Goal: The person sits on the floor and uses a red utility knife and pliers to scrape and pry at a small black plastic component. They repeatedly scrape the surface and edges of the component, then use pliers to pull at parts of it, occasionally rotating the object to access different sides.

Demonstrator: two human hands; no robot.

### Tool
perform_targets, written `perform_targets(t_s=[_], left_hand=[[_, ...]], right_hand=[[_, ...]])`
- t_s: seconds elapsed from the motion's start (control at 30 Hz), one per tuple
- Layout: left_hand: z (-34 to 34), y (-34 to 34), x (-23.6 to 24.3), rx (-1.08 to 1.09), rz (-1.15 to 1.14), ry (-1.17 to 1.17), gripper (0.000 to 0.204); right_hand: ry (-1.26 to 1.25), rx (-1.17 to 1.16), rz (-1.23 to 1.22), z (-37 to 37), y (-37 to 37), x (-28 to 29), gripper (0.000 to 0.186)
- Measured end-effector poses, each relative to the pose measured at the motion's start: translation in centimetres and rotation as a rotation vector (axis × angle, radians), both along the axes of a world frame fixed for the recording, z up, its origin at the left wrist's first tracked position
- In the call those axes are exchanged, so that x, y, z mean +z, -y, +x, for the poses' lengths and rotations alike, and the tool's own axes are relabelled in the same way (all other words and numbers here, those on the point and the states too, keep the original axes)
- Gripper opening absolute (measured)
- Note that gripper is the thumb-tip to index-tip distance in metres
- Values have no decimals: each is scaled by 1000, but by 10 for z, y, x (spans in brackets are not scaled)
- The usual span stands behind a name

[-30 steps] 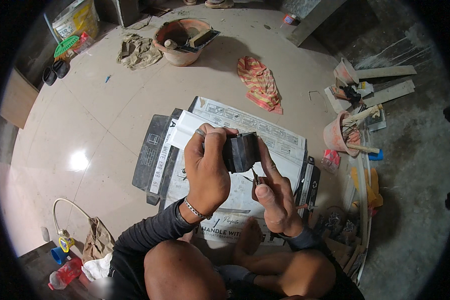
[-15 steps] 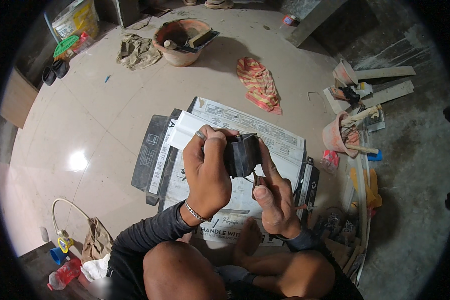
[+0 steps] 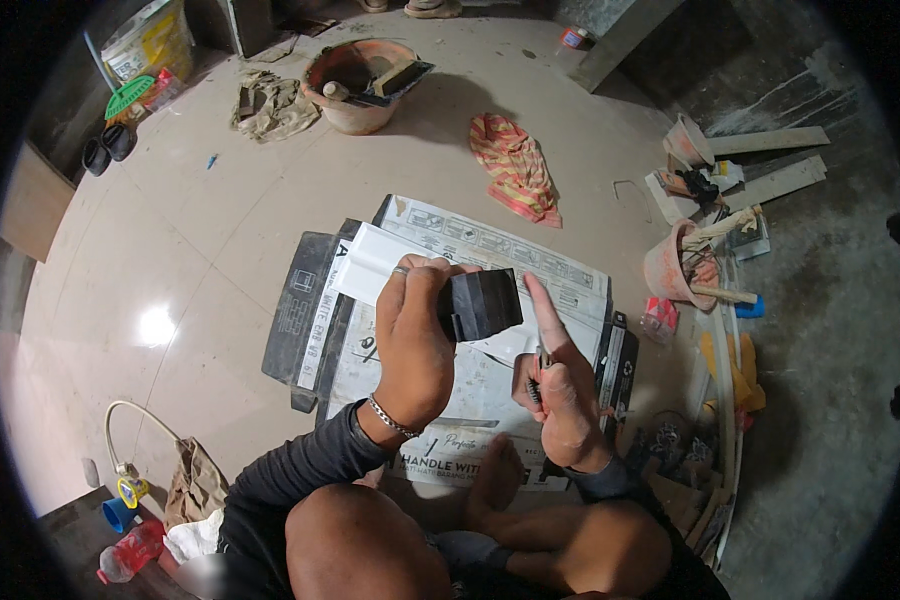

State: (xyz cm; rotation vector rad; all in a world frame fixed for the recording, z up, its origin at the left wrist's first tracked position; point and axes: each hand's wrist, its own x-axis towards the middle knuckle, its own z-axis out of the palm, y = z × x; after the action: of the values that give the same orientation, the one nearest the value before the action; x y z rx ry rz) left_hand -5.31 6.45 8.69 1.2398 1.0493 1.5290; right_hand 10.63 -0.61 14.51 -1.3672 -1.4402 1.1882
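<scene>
My left hand (image 3: 418,330) is closed round a black, block-shaped thing (image 3: 486,304) with ridged sides, held up above the cardboard; its exact kind does not show. To the right of it, my right hand (image 3: 567,400) has its index finger stretched out beside the block and its other fingers curled. A small metal piece with a threaded or coiled part (image 3: 534,390) is gripped between thumb and fingers, apart from the block. Below my hands a glossy white piece (image 3: 370,258) lies on a flattened printed cardboard box (image 3: 430,400).
On the tiled floor beyond are a clay-coloured basin (image 3: 360,115) with a trowel and a striped cloth (image 3: 515,168). At the right stand a pinkish bucket (image 3: 670,268) and wood strips (image 3: 778,185). A brown bag (image 3: 196,480) and red bottle (image 3: 130,552) are at lower left.
My right hand has drawn back from the black block, bringing the small metal piece away from it. The block has turned a little in my left hand, showing a broader face.
</scene>
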Motion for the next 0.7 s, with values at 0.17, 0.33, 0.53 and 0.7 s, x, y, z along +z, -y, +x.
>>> perform_targets(t_s=[0.17, 0.33, 0.53, 0.7], left_hand=[[-8, -6, 1, -129, -468, 677, 28], [-10, -5, 9, -269, -586, 847, 28], [-1, 5, 8, -423, -91, 519, 60], [-4, 2, 5, -570, 239, 38, 107]], right_hand=[[70, -38, 15, 11, 0, 3, 97], [50, -14, 58, 17, -8, -1, 93], [-285, -119, -88, 19, -9, -1, 66], [-418, -165, -141, 28, -12, -8, 53]])
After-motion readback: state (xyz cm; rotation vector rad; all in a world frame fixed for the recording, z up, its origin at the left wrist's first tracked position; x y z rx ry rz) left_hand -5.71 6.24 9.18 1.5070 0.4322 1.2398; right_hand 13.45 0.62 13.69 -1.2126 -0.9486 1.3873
